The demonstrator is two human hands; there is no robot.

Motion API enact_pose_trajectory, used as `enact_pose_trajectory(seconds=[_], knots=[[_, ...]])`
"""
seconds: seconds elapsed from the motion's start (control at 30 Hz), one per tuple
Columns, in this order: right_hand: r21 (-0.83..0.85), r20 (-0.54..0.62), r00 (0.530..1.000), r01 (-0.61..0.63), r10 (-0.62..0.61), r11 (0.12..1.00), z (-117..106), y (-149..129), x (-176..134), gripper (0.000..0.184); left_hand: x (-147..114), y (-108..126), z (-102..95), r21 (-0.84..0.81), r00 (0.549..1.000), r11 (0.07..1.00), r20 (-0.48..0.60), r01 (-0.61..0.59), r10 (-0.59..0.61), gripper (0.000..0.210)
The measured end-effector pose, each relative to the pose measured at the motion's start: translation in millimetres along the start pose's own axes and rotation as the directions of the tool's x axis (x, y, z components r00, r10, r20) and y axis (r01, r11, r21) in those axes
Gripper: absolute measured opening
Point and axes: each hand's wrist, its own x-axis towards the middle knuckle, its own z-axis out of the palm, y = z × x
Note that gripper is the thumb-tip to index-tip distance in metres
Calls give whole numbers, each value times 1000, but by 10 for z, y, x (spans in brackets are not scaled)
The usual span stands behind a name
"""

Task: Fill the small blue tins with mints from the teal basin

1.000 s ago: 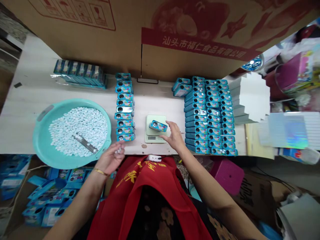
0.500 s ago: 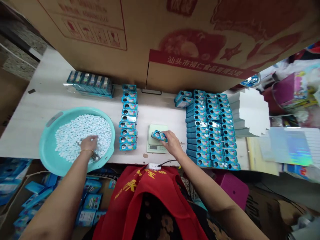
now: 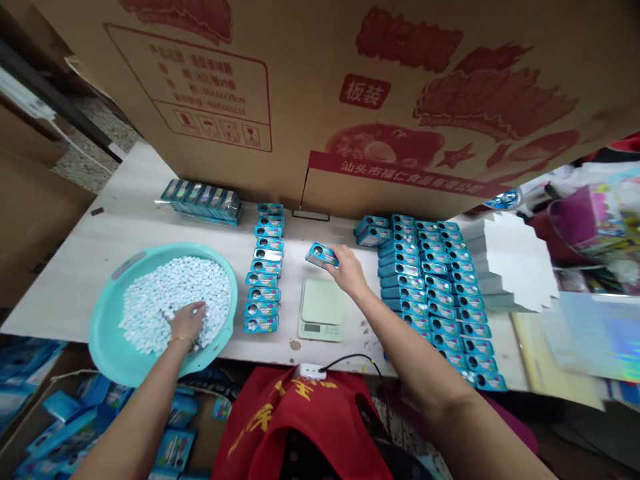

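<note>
My right hand (image 3: pixel 349 268) grips the right end of a small blue box (image 3: pixel 320 254) with a round dark window, held in the air beyond a pale kitchen scale (image 3: pixel 321 310). The scale's plate has nothing on it. My left hand (image 3: pixel 187 321) is over the white candies (image 3: pixel 165 293) in a turquoise basin (image 3: pixel 107 347), its fingers curled together; what they hold, if anything, cannot be made out among the candies. Between basin and scale runs a column of similar blue boxes (image 3: pixel 263 295).
Rows of blue boxes (image 3: pixel 440 293) stand at the right, beside stacked white card (image 3: pixel 520 260). A wrapped pack of boxes (image 3: pixel 200 200) lies at the back left. A large carton (image 3: pixel 300 87) walls off the far side. A white power strip (image 3: pixel 311 371) with a cable sits at the front edge.
My right hand has lifted the blue box off the scale and away from me. My left hand stays in the basin, its fingers slightly shifted. The camera view has tilted upward.
</note>
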Motion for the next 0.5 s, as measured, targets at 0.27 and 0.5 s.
enact_pose_trajectory(seconds=[0.27,0.5], knots=[[29,204,977,63,-68,998,-12,47,-668,34,0,94,21,105,999,993,14,-47,46,34],[89,205,978,14,-32,996,61,39,-1167,58,-71,148,80,201,988,968,-14,-151,157,39]])
